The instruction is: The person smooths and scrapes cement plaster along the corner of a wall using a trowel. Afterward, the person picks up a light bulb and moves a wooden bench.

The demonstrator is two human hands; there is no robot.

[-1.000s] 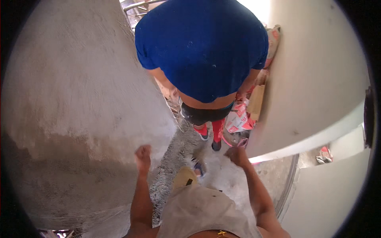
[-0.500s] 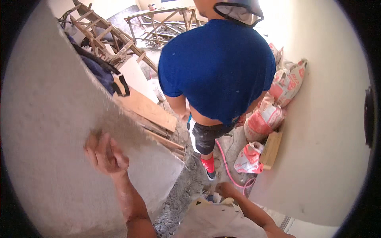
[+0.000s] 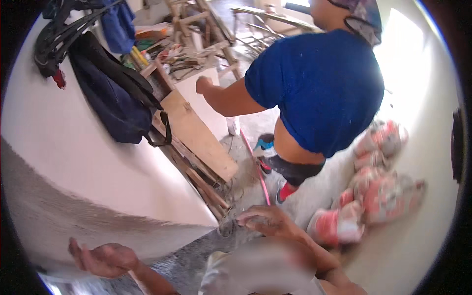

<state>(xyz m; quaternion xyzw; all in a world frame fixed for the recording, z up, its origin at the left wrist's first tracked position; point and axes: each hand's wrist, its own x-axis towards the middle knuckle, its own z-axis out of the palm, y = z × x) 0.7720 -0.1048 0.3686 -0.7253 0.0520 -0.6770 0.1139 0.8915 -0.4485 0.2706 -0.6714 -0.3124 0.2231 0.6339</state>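
My left hand [image 3: 104,259] is near the wall's lower plastered part, with fingers spread and nothing in them. I cannot tell whether it touches the wall [image 3: 132,184]. In front of my body, my right hand [image 3: 265,220] reaches forward with loosely bent fingers, thumb and fingers apart; no held thing shows. Ahead walks a co-worker in a blue T-shirt [image 3: 329,91], dark shorts and red socks, left arm stretched toward the boards. Beyond my hands, a plywood board [image 3: 201,142] leans by the wall's end with narrow timber strips [image 3: 206,189].
Dark bags [image 3: 110,93] hang on the left wall. A wooden ladder [image 3: 209,24] and a trestle [image 3: 265,22] stand behind, near piled scrap. Red and white sacks [image 3: 339,223] line the right wall [image 3: 418,231]. A pink hose [image 3: 262,179] crosses the floor.
The view has swung left, showing more of the hanging bags. The co-worker has moved forward and raised the left arm. My left hand has dropped lower along the wall; my right hand has loosened.
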